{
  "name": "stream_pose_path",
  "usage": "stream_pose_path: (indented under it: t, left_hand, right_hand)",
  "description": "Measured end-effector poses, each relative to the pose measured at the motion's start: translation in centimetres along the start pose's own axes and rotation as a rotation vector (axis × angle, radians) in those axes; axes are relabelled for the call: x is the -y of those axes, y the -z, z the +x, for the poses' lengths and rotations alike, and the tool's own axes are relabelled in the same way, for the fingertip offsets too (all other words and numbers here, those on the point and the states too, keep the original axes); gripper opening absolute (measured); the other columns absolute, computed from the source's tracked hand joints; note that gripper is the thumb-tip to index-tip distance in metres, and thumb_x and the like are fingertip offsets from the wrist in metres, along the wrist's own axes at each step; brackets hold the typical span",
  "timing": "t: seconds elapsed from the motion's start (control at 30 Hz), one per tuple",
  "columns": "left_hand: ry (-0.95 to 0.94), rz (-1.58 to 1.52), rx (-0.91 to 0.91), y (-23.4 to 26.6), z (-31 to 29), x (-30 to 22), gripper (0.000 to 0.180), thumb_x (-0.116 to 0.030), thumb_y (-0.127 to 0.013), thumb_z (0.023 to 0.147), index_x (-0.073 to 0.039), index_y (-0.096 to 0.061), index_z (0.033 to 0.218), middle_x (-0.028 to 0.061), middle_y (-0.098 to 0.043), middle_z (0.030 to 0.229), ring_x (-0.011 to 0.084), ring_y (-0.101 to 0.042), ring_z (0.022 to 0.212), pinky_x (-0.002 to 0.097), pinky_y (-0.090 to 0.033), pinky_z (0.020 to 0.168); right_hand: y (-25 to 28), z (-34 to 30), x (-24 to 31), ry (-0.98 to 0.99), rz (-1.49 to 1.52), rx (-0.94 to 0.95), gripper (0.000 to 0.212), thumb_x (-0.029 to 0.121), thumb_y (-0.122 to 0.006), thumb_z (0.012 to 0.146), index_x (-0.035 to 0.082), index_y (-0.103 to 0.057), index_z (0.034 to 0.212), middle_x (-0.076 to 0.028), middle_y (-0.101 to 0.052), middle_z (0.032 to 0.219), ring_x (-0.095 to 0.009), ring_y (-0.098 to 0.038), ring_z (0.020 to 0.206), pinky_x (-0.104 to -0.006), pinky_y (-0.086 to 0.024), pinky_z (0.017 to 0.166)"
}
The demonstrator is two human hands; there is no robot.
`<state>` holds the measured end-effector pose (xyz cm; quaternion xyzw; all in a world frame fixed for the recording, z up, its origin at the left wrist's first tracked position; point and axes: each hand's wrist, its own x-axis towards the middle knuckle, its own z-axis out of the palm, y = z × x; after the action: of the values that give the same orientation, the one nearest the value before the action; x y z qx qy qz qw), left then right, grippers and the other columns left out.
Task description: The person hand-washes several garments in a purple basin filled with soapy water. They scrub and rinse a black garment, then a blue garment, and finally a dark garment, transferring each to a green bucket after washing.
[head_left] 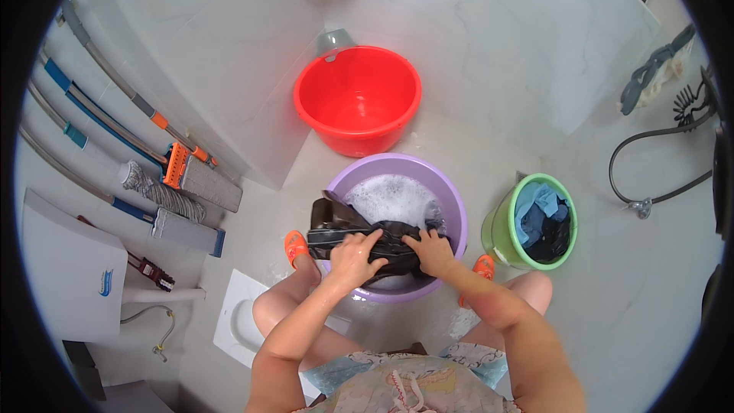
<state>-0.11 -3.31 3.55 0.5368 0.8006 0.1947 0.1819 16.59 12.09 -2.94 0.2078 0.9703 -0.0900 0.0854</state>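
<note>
A wet black garment (394,248) with thin pale stripes lies bunched over the near part of a purple basin (456,206). White suds (394,195) cover the water beyond it. My left hand (355,260) grips the garment toward its left end, thumb apart from the bent fingers. On its right part, my right hand (433,252) is closed on the bunched cloth, thumb toward the left hand. A shiny dark brown piece (336,214) sticks out at the basin's left rim, partly covered by the garment; its kind I cannot tell.
A red basin (358,99) stands beyond the purple one. To the right is a green bucket (497,229) with blue and dark clothes. Several mops (195,180) lean along the left wall, near a white squat toilet (237,313). A shower hose (612,160) hangs at right.
</note>
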Motion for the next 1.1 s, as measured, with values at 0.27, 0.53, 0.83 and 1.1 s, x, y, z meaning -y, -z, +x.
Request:
stream_pose_path:
  t: [0.27,0.53,0.83,1.1]
  left_hand:
    - [0.189,0.475,0.682,-5.7,4.6,3.3,0.132,-0.061,-0.081,0.054,-0.03,0.003,0.151,0.0265,0.017,0.152,0.0534,0.008,0.139,0.0733,-0.02,0.1]
    - [0.386,0.508,0.689,-15.4,9.9,7.6,0.077,-0.018,-0.052,0.089,-0.03,-0.009,0.152,0.0297,0.022,0.15,0.0556,0.005,0.138,0.0744,-0.02,0.099]
    - [0.32,0.448,0.818,-22.6,11.8,12.0,0.058,-0.029,-0.057,0.085,-0.011,-0.044,0.138,0.0139,-0.037,0.144,0.038,-0.027,0.134,0.0534,-0.035,0.101]
    - [0.339,0.181,0.846,-21.8,9.8,12.2,0.057,-0.026,-0.064,0.076,-0.007,-0.053,0.128,0.0147,-0.052,0.128,0.0316,-0.044,0.123,0.042,-0.04,0.098]
  right_hand:
    - [-7.2,4.8,-0.6,-0.176,-0.066,0.296,0.046,0.015,-0.061,0.081,0.028,-0.048,0.123,-0.015,-0.046,0.117,-0.043,-0.052,0.107,-0.0596,-0.054,0.071]
    - [-15.1,7.8,-3.7,-0.147,0.023,0.113,0.042,0.02,-0.051,0.088,0.024,-0.05,0.13,-0.016,-0.055,0.126,-0.025,-0.051,0.12,-0.0464,-0.043,0.098]
    - [-20.9,9.4,-4.8,-0.231,0.185,0.432,0.048,0.02,-0.055,0.084,0.015,-0.047,0.131,-0.016,-0.055,0.126,-0.028,-0.054,0.116,-0.0448,-0.042,0.098]
    - [-16.7,9.9,-4.7,-0.219,0.414,0.378,0.055,0.019,-0.058,0.08,0.008,-0.045,0.132,-0.016,-0.055,0.126,-0.031,-0.057,0.112,-0.0434,-0.041,0.099]
